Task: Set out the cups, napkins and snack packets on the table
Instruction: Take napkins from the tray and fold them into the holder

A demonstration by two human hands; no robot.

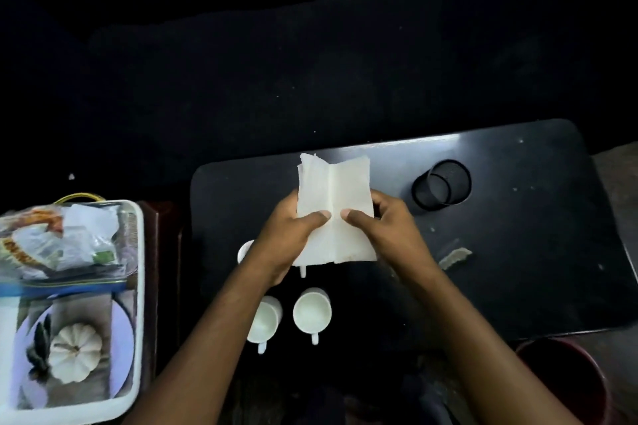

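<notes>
Two empty cups (pixel 312 312) on table (pixel 518 269); tray (pixel 138 286) holds snack packets (pixel 51 238).

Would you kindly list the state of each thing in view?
Napkins: stacked, held in both hands.
Left hand: gripping napkins.
Right hand: gripping napkins.
Cups: upright, empty, on table.
Mesh holder: upright, empty.
Snack packets: still on tray.

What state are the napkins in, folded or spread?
Partly spread. The napkins are a stack opened like a book, with a centre crease showing, held above the table by left hand and right hand, thumbs on top.
</notes>
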